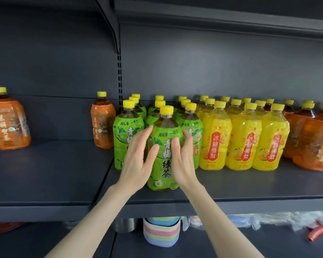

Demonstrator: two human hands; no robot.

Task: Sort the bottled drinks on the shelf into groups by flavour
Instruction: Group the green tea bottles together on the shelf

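head view, looking at a dark grey shelf (231,189) that runs across the middle of the frame. at centre, a green-labelled bottle (163,146) with a yellow cap stands upright near the shelf's front edge, ahead of the other bottles. the left hand (139,161) lies against its left side with fingers spread and loosely straight, touching the label but not wrapped round it. the right hand (181,155) is against its right side, thumb across the front of the label and fingers curled round the far side, so this hand has a light hold on the bottle. just behind it stand the other green bottles (128,138) in rows. to their right, touching them, is a block of yellow bottles (244,144) with red label patches, and at the right edge of the frame a cluster of orange bottles (309,144). left of centre one orange bottle (102,123) stands alone, beside the green group, and another orange bottle (7,123) stands well apart at the left edge. at the bottom of the frame, under the shelf, sits a striped pastel item (161,231).
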